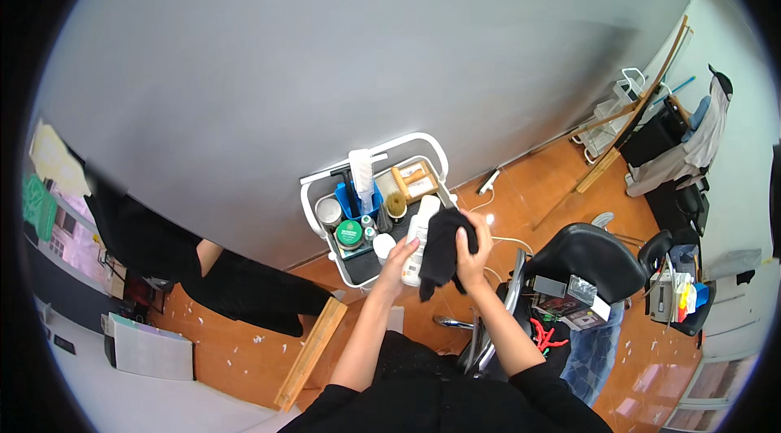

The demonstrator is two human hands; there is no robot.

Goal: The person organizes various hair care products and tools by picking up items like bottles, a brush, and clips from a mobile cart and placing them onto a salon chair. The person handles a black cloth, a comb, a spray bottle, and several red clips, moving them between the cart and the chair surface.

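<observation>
My left hand (395, 263) grips the lower left side of a white plastic bottle (421, 231) that bears small print. A crumpled black cloth (440, 250) lies against the bottle's right side, and my right hand (474, 252) is closed around it. Both hands are just above the near right side of a white-framed trolley (307, 213). On its top tray are a green-lidded jar (349, 233), a blue container (368, 204) with a white brush-like tool (361, 169), and a round bristle brush (396, 206). Beside the bottle stands a white-topped container (384, 245).
A wood-handled brush (407, 176) lies at the tray's far right. Right of me, a black chair (583, 256) carries boxes (576, 302) and red clips (545, 336). A power strip (488, 181) with a cord lies by the grey wall (366, 54). A wooden beam (311, 353) is at lower left.
</observation>
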